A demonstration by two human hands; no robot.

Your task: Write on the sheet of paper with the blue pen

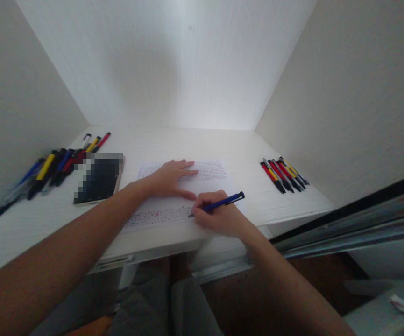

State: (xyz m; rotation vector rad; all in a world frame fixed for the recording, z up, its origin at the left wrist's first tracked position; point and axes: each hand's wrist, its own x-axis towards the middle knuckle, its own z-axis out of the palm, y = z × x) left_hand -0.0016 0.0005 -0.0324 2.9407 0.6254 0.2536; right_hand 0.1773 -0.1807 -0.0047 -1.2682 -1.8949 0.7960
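A sheet of paper (209, 173) covered in lines of small writing lies in the middle of a white desk (244, 149). My left hand (168, 178) lies flat on the paper with fingers stretched out, holding nothing. My right hand (217, 215) is closed round a blue pen (223, 202), whose tip touches the lower part of the paper near the desk's front edge.
Several red, yellow, blue and black pens (53, 169) lie in a heap at the left by the wall. A dark flat device (99, 179) lies beside them. Another row of red and yellow pens (284, 174) lies at the right. White walls enclose the desk on three sides.
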